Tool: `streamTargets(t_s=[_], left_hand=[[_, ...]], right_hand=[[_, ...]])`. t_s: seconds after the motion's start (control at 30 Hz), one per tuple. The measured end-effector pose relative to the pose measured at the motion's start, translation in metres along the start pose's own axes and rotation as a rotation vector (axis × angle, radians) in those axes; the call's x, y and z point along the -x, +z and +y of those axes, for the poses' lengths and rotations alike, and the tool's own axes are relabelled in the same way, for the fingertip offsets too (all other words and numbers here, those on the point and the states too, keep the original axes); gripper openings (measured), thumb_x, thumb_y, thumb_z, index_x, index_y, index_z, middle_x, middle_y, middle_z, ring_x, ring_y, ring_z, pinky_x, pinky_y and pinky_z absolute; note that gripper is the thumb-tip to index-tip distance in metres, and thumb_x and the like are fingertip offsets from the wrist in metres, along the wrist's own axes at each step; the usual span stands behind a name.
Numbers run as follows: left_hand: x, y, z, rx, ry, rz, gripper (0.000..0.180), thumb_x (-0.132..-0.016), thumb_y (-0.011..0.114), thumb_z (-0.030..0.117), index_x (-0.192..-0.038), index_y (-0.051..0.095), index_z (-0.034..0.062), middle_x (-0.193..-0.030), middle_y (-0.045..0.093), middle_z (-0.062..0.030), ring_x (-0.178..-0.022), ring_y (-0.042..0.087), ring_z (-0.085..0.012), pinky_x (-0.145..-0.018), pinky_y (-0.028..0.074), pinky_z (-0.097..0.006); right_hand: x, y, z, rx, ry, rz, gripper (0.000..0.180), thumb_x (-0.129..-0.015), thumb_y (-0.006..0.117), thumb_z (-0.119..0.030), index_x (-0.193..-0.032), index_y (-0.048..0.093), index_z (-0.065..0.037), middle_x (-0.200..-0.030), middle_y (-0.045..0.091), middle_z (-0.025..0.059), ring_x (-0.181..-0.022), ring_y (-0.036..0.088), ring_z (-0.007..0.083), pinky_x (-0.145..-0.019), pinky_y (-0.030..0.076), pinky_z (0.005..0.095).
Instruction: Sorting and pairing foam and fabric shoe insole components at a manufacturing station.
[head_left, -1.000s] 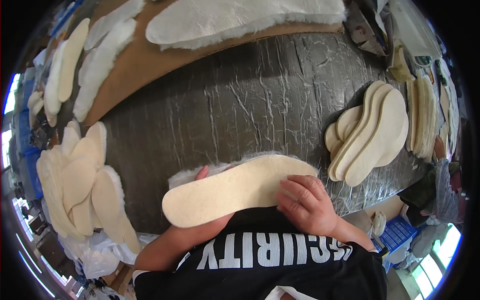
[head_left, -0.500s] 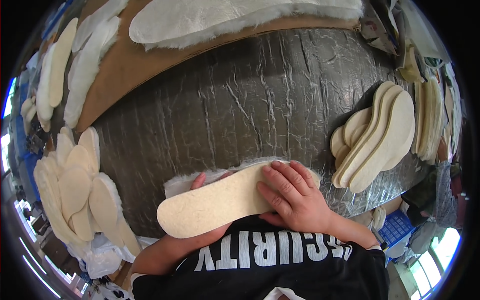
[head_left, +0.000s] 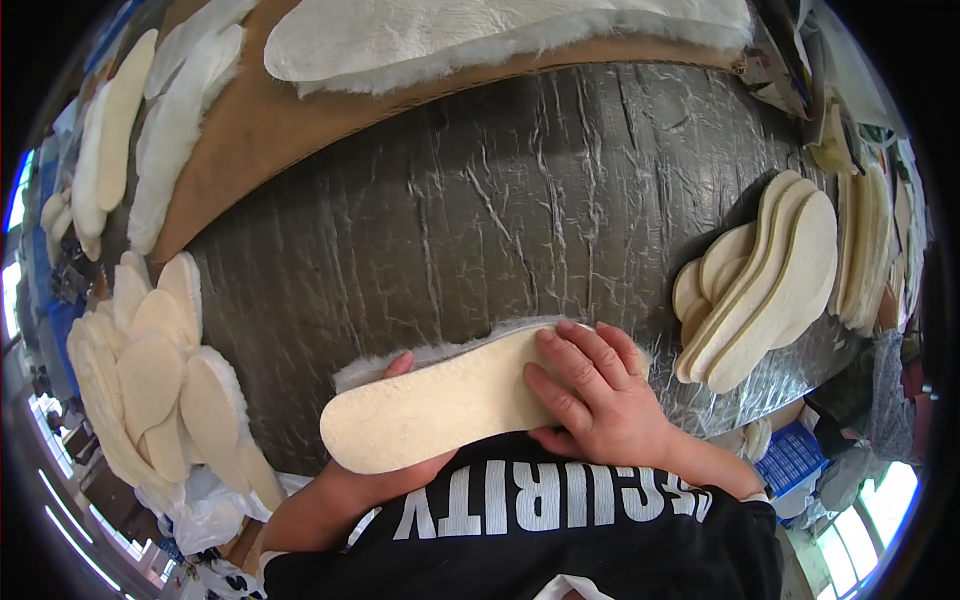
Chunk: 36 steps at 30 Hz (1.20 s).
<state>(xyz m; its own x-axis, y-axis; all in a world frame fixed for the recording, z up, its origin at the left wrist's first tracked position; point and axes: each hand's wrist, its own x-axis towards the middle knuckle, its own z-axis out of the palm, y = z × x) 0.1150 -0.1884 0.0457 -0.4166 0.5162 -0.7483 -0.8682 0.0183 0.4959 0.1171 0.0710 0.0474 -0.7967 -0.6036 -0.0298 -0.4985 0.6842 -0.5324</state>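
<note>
Close in front of my body, a cream felt insole (head_left: 430,410) is held slantwise, its heel end to the left. Behind its far edge shows a white fleecy piece (head_left: 365,372); how the two are joined is hidden. My left hand (head_left: 415,472) grips from beneath, a fingertip showing past the far edge and most of its fingers covered. Over the right end lies my right hand (head_left: 605,395), its fingers curved across the upper face and its thumb at the near edge. Both hands are closed round the insole.
A dark, wrinkled plastic-covered table (head_left: 480,220) spreads ahead. Stacked insoles (head_left: 765,285) lie at the right, and a pile of fleece-backed insoles (head_left: 150,380) at the left. At the far side, brown cardboard (head_left: 240,150) carries a large white fleecy sheet (head_left: 500,35).
Both hands and the insole have shifted very slightly to the right in the picture, as have the table items. The grip looks the same.
</note>
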Motion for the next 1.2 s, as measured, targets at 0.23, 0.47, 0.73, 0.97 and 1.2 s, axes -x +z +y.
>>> streamTargets(t_s=[0.23,0.47,0.73,0.97,1.2], left_hand=[[0.02,-0.006,0.018,-1.525,0.558,0.178,0.039,-0.089,0.056,0.02,-0.129,0.055,0.0214,-0.13,0.057,-0.0011,-0.123,0.051,-0.0182,-0.109,0.025,-0.046],[0.018,-0.012,0.013,-1.365,0.51,0.171,0.04,-0.088,0.058,0.018,-0.128,0.056,0.0212,-0.129,0.058,-0.0019,-0.122,0.053,-0.0197,-0.109,0.026,-0.046],[0.021,-0.018,0.008,-1.427,0.523,0.177,0.039,-0.09,0.057,0.025,-0.129,0.054,0.024,-0.126,0.059,0.0023,-0.118,0.054,-0.0162,-0.111,0.023,-0.048],[0.018,-0.022,0.01,-1.429,0.494,0.144,0.04,-0.093,0.052,0.03,-0.132,0.05,0.0249,-0.13,0.056,0.0028,-0.122,0.052,-0.0148,-0.111,0.023,-0.047],[0.02,-0.02,0.017,-1.723,0.63,0.151,0.042,-0.092,0.051,0.025,-0.134,0.048,0.0219,-0.135,0.052,-0.0024,-0.126,0.049,-0.017,-0.108,0.027,-0.05]], right_hand=[[-0.001,0.0,-0.002,0.046,0.023,0.011,0.054,-0.069,0.069,-0.032,-0.12,0.058,-0.018,-0.139,0.044,0.0109,-0.123,0.046,0.0313,-0.097,0.036,0.0522],[-0.01,-0.003,-0.007,0.142,0.003,-0.053,0.053,-0.071,0.067,-0.034,-0.123,0.057,-0.025,-0.14,0.044,0.0013,-0.117,0.048,0.0296,-0.092,0.038,0.0516],[-0.011,-0.004,-0.007,0.173,-0.002,-0.095,0.055,-0.07,0.067,-0.034,-0.123,0.057,-0.025,-0.142,0.042,0.0022,-0.117,0.048,0.0308,-0.092,0.038,0.052],[-0.025,-0.024,-0.006,0.104,0.001,-0.157,0.054,-0.069,0.07,-0.036,-0.12,0.059,-0.02,-0.135,0.047,0.0048,-0.112,0.049,0.0307,-0.09,0.038,0.0511],[-0.071,-0.017,-0.002,-0.138,0.09,-0.053,0.033,-0.073,0.07,-0.018,-0.103,0.063,-0.007,-0.096,0.058,0.0074,-0.091,0.053,0.0254,-0.08,0.04,0.0373]])
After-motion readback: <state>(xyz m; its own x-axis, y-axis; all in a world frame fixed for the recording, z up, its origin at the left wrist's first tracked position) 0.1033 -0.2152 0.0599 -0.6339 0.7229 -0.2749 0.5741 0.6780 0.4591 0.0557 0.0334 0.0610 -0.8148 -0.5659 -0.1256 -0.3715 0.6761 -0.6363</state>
